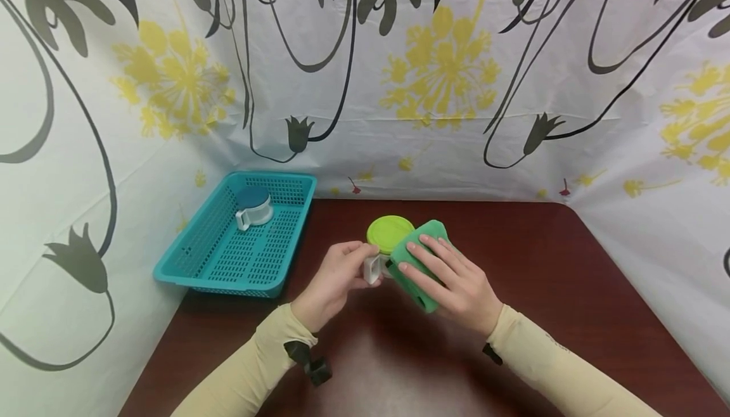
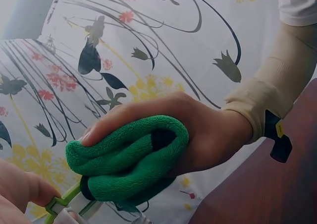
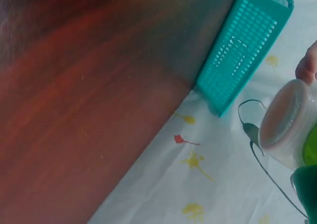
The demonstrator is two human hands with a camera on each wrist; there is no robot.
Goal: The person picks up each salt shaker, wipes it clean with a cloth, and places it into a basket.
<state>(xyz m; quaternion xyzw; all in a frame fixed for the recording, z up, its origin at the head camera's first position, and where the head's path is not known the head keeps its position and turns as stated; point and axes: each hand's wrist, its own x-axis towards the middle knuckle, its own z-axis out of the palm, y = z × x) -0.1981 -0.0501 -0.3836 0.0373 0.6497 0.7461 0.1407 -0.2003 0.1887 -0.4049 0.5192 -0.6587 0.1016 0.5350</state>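
Note:
My left hand (image 1: 332,282) pinches the white handle (image 1: 372,269) of a small translucent jar (image 3: 283,127). A lime-green lid (image 1: 390,233) covers the jar's top. Against the jar's right side, my right hand (image 1: 456,282) holds a folded green cloth (image 2: 126,152), its fingers laid over the outer face. In the left wrist view, the cloth's thick folds and dark edge patches show beside the handle. The jar's round base faces the right wrist camera, raised off the table. Part of its body is hidden behind the cloth.
A turquoise perforated basket (image 1: 228,287) stands at the table's back left. Inside it lies a white handled jar with a blue lid (image 1: 253,198). The dark red-brown table (image 1: 542,277) meets a floral-patterned sheet (image 1: 353,87) at the back and sides.

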